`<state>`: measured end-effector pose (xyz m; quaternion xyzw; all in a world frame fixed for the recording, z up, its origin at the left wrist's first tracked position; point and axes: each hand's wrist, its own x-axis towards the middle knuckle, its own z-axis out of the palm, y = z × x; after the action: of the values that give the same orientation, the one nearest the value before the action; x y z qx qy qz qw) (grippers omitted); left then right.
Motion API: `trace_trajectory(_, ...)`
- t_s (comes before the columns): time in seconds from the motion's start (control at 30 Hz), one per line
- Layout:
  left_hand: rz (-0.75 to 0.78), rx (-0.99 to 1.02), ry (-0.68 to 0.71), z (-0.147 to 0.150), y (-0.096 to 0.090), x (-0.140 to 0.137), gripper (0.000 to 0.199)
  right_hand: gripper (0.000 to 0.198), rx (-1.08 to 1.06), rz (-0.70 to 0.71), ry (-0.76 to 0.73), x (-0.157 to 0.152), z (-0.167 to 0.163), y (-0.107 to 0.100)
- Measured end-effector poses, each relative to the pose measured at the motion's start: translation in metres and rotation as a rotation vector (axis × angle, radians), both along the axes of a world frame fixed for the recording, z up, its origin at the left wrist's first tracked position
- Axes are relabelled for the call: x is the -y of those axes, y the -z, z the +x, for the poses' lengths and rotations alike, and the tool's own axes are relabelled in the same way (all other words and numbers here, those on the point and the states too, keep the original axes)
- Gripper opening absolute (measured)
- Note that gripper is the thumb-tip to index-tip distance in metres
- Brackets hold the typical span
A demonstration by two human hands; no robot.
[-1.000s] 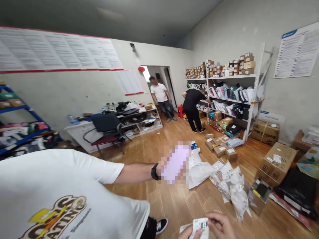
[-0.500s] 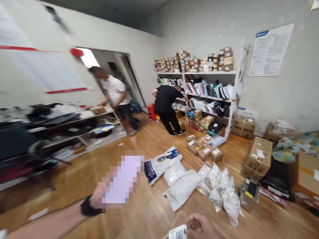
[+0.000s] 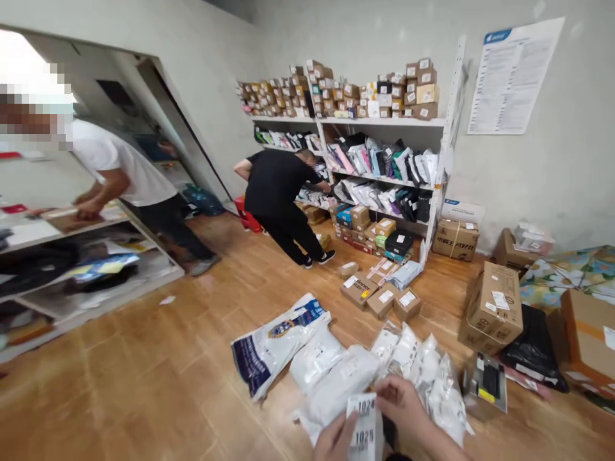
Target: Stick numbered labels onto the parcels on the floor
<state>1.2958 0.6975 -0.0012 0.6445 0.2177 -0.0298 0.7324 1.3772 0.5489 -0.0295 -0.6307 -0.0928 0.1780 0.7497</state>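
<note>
Room: wooden floor point(image 3: 144, 384) of a parcel room, packages spread over it, shelving at the far wall
Label strip: white strip of number labels point(image 3: 364, 419) at the bottom edge of the view, reading 1024 above 1025, long axis running upright and away from the body
Left hand: left hand point(image 3: 336, 440) grasps the strip from its left side low down, thumb on the paper near 1025
Right hand: right hand point(image 3: 402, 404) pinches the strip's upper right edge beside 1024; it sits higher and further forward than the left, so it is the nearer hand to the bags
Key relation: strip lies between the two hands, directly over the white bags point(image 3: 336, 378), which lie just beyond and below the fingers
Floor pile: blue and white bag point(image 3: 276, 339) to the left of the white ones, clear bags point(image 3: 432, 371) to the right, a small open carton point(image 3: 485, 384) beside them with a dark item inside
Further out: three small boxes point(image 3: 379, 296) touching one another, a larger box point(image 3: 492, 307) on the right, a black bag point(image 3: 533, 349) next to it
Shelves: white shelving point(image 3: 384, 121) holds small boxes on top, soft packets in the middle tiers, boxes lower down
People: person in black point(image 3: 278, 192) bends at the shelves; person in a white shirt point(image 3: 120, 166) leans over a table point(image 3: 29, 230) at the left
</note>
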Motion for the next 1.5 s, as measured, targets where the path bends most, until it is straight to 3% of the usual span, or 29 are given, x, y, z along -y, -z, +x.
trace_trajectory(0.03, 0.003, -0.006, -0.061, 0.021, -0.008, -0.006, 0.06, 0.057, 0.013, -0.011, 0.001, -0.006, 0.021, -0.002)
trace_trajectory(0.17, -0.226, -0.044, -0.084, 0.097, -0.035, -0.028, 0.04, 0.053, -0.005, -0.017, -0.056, -0.033, 0.107, -0.006)
trace_trajectory(0.33, -0.287, 0.012, -0.141, 0.151, -0.046, -0.044, 0.037, 0.051, 0.022, -0.007, -0.107, -0.058, 0.174, -0.015)
trace_trajectory(0.47, -0.114, 0.009, 0.034, 0.171, -0.037, -0.058, 0.051, 0.049, 0.043, -0.02, -0.107, -0.065, 0.189, -0.015)
trace_trajectory(0.63, 0.159, 0.031, 0.269, 0.195, -0.021, -0.077, 0.068, 0.053, -0.001, -0.038, -0.099, -0.065, 0.184, 0.003)
trace_trajectory(0.8, 0.228, 0.024, 0.411, 0.239, -0.008, -0.095, 0.077, 0.053, -0.071, -0.057, -0.122, -0.071, 0.202, 0.021)
trace_trajectory(0.97, 0.22, 0.031, 0.467, 0.307, 0.009, -0.128, 0.078, 0.056, -0.031, -0.09, -0.041, -0.097, 0.265, 0.033)
trace_trajectory(1.13, 0.228, 0.111, 0.463, 0.392, 0.028, -0.199, 0.07, 0.05, 0.055, -0.158, 0.026, -0.169, 0.359, 0.047)
trace_trajectory(1.33, 0.215, -0.071, 0.38, 0.518, 0.066, -0.33, 0.075, 0.044, -0.057, -0.229, 0.087, -0.317, 0.473, 0.093)
trace_trajectory(1.5, 0.328, -0.186, 0.42, 0.606, 0.095, -0.431, 0.066, 0.039, -0.24, -0.26, 0.191, -0.417, 0.534, 0.114)
